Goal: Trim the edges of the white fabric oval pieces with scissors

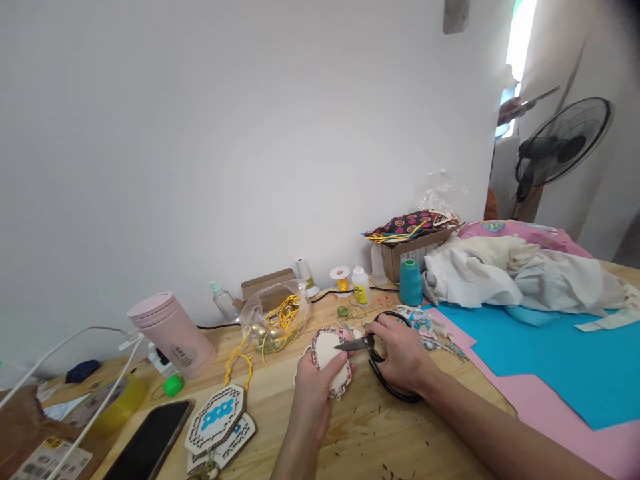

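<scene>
My left hand point(320, 377) is closed around a small padded fabric piece point(327, 347), cream in the middle with a gathered floral border. Its thumb lies across the lower part of the cream face. In my right hand point(403, 350) is a pair of black-handled scissors point(357, 344), fingers wrapped through the loops. The blades point left, their tip over the cream face near its right side; whether they touch the cloth I cannot tell. Just beyond the hands lie a small green coil of thread point(343, 311) and a pile of fabric scraps point(425, 327).
Wooden ornaments point(217, 417), a phone point(150, 440) and a pink tumbler point(173, 333) are at left. Behind stand a glue bottle point(361, 287), a teal thread cone point(411, 283) and a cardboard box point(393, 260). Blue sheets point(555, 360) cover the right side. A person's hand point(510, 110) shows near a fan point(565, 147).
</scene>
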`<state>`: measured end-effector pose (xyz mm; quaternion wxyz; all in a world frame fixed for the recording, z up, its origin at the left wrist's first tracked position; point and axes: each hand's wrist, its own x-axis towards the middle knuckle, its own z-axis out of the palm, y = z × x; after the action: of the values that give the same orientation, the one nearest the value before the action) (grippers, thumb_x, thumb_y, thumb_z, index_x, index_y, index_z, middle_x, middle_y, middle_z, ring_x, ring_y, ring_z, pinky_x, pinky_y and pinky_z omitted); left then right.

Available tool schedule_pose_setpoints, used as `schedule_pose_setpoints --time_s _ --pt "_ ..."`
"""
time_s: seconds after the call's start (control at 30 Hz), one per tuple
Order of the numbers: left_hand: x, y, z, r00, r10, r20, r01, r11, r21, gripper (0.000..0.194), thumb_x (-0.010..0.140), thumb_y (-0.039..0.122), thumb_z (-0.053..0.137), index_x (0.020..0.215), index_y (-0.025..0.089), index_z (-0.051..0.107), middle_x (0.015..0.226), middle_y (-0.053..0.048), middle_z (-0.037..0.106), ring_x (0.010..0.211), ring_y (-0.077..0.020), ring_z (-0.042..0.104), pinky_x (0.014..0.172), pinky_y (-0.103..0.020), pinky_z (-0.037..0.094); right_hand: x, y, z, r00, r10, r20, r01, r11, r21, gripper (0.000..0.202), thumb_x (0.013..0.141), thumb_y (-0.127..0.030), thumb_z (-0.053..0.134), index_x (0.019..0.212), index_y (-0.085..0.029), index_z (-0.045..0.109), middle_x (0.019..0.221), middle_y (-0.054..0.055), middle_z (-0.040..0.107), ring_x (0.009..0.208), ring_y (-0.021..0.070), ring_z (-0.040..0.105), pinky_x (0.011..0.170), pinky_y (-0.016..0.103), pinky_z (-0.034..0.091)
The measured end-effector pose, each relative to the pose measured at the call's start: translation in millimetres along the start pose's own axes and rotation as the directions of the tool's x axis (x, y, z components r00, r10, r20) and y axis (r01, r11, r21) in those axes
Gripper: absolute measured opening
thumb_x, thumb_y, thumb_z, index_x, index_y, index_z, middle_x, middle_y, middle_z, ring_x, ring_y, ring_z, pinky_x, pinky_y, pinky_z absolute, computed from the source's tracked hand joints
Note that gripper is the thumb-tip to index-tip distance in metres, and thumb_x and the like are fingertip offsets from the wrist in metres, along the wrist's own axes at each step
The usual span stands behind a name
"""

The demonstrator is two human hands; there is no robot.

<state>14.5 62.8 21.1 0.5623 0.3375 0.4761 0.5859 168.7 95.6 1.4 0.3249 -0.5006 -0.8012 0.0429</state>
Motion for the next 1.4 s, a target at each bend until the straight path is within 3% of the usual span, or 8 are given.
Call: schedule_pose_setpoints --time_s 0.33,0.57,0.97,1.3,1.4 --pt "-2.5 -0.3 3.7 1.0 0.008 -0.008 -0.007 0.995 0.101 0.029 0.054 0.025 0.073 0.072 0.009 0.058 0.056 -0.005 0.066 0.047 -0.0109 0.057 0.042 -0.02 0.044 0.3 0.6 0.2 0.998 0.056 0.018 -0.055 0.998 -0.023 0.021 0.063 -0.02 0.053 0.083 -0.02 0.056 0.081 0.004 0.053 0.074 0.0174 0.051 0.059 0.025 0.032" --pt "1.2 -2.9 3.5 0.998 0.026 -0.059 -0.018 0.991 0.131 0.034 0.049 0.026 0.076 0.073 0.009 0.057 0.053 -0.004 0.065 0.046 -0.0117 0.057 0.042 -0.021 0.044 0.4 -3.1 -2.5 0.998 0.013 0.068 -0.013 1.0 -0.011 0.023 0.061 -0.019 0.053 0.084 -0.02 0.056 0.081 0.003 0.052 0.074 0.0176 0.051 0.06 0.025 0.032" --pt "-5.7 5.4 9.8 0.996 0.016 -0.083 -0.001 0.985 0.174 0.028 0.049 0.029 0.075 0.058 0.011 0.057 0.042 -0.001 0.059 0.036 -0.0094 0.05 0.033 -0.019 0.037 0.0 -5.1 -3.2 1.0 0.009 0.008 -0.008 0.997 -0.073 0.021 0.062 -0.019 0.053 0.082 -0.02 0.057 0.079 0.003 0.052 0.068 0.0164 0.05 0.056 0.025 0.03" --pt "-5.4 4.4 6.9 0.999 -0.022 -0.041 0.029 0.983 0.182 0.028 0.051 0.031 0.074 0.058 0.012 0.055 0.042 0.0 0.058 0.035 -0.0098 0.05 0.032 -0.018 0.035 -1.3 -1.9 -1.0 0.999 0.015 -0.029 -0.016 0.999 -0.043 0.018 0.064 -0.019 0.052 0.082 -0.019 0.056 0.079 0.003 0.051 0.068 0.0158 0.049 0.056 0.024 0.03" --pt "-5.9 2.2 7.6 1.0 -0.012 -0.013 0.014 0.985 0.171 0.03 0.052 0.031 0.074 0.067 0.013 0.055 0.047 0.0 0.061 0.039 -0.0103 0.052 0.035 -0.019 0.038 -0.9 -2.2 -2.1 1.0 -0.011 -0.012 0.011 0.999 -0.033 0.02 0.062 -0.02 0.053 0.082 -0.02 0.056 0.079 0.002 0.052 0.068 0.016 0.05 0.054 0.024 0.028"
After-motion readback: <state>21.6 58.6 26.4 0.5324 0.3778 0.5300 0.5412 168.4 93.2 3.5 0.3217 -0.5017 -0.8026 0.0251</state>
